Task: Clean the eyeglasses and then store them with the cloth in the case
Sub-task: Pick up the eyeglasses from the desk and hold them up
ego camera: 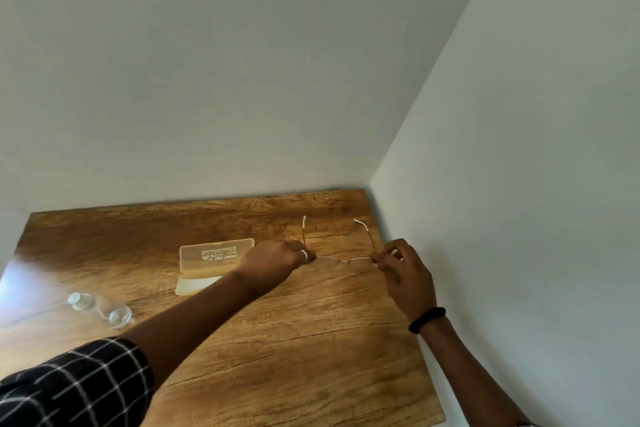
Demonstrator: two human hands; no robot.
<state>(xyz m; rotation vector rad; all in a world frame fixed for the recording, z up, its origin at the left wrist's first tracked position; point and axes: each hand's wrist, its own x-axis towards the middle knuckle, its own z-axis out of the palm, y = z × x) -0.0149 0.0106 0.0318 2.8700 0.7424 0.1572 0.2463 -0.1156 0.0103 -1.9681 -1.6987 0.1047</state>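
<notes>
We count two hands, the left hand [273, 262] and the right hand [405, 270], pinching the ends of one pair of eyeglasses [341, 262]. Left of that grip lies one case [214, 255]; farther left and nearer us, one clear bottle [100, 309]. Beside the grip we count one ring [304, 255] and one wristband [426, 320]; beneath it, one table [311, 340].

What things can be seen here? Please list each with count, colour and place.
eyeglasses: 1, thin gold-coloured frame, unfolded, over the table's far right
case: 1, translucent pale yellow, open, left of the eyeglasses
bottle: 1, clear, on its side, table's left
table: 1, brown wood, under everything
walls: 2, pale grey, behind and right of the table
left hand: 1, wears a ring, pinches the frame's left end
right hand: 1, black wristband, pinches the frame's right end
</notes>
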